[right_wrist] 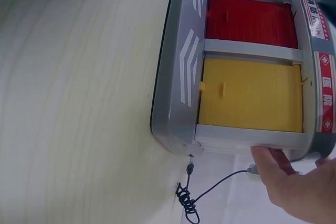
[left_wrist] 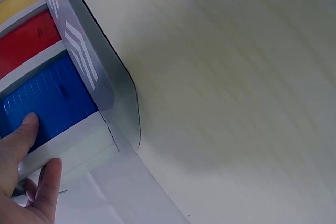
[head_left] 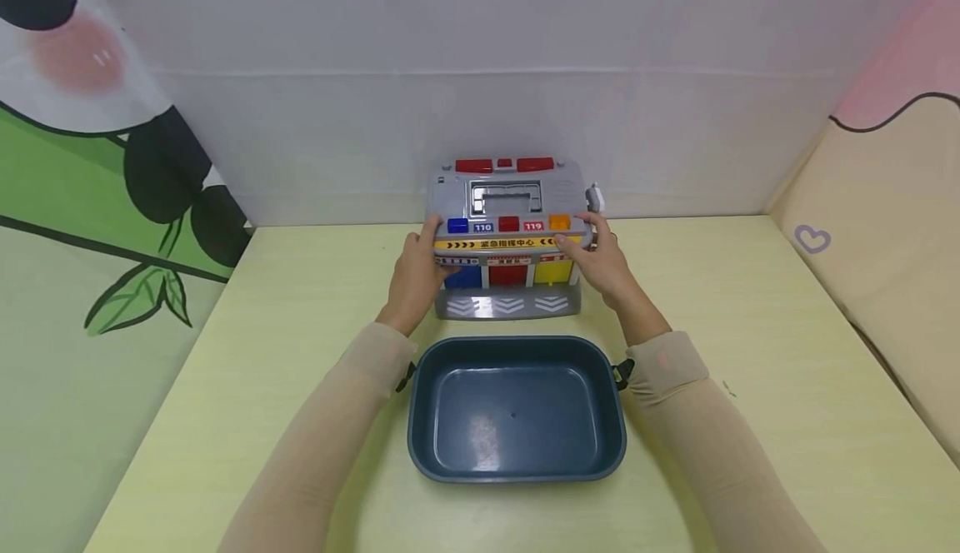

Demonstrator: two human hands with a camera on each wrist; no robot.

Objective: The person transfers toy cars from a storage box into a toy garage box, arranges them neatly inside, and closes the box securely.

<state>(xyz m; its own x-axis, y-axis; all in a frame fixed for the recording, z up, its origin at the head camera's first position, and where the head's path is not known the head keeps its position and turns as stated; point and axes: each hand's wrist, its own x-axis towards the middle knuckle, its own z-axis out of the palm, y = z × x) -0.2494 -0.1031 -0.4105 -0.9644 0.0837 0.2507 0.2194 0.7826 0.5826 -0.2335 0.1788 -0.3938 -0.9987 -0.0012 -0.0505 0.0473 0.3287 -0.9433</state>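
Observation:
A grey toy garage [head_left: 508, 243] stands upright at the back of the table in the head view. It has blue [left_wrist: 58, 95], red [right_wrist: 252, 23] and yellow [right_wrist: 252, 95] doors along its front, all closed. My left hand [head_left: 416, 280] grips its left side, the thumb over the blue door and the fingers around the side wall. On the opposite side my right hand [head_left: 606, 263] holds it, the thumb on the front edge of the roof. Some right fingertips are hidden behind the toy. A coiled black cord [right_wrist: 187, 199] hangs beside its right wall.
Between my forearms sits a dark blue plastic tub [head_left: 517, 468], in front of the toy, with dark clips [head_left: 622, 373] at its sides. A pale wall covering [head_left: 337, 137] rises right behind the table [head_left: 750, 303]. Printed cloths flank both sides.

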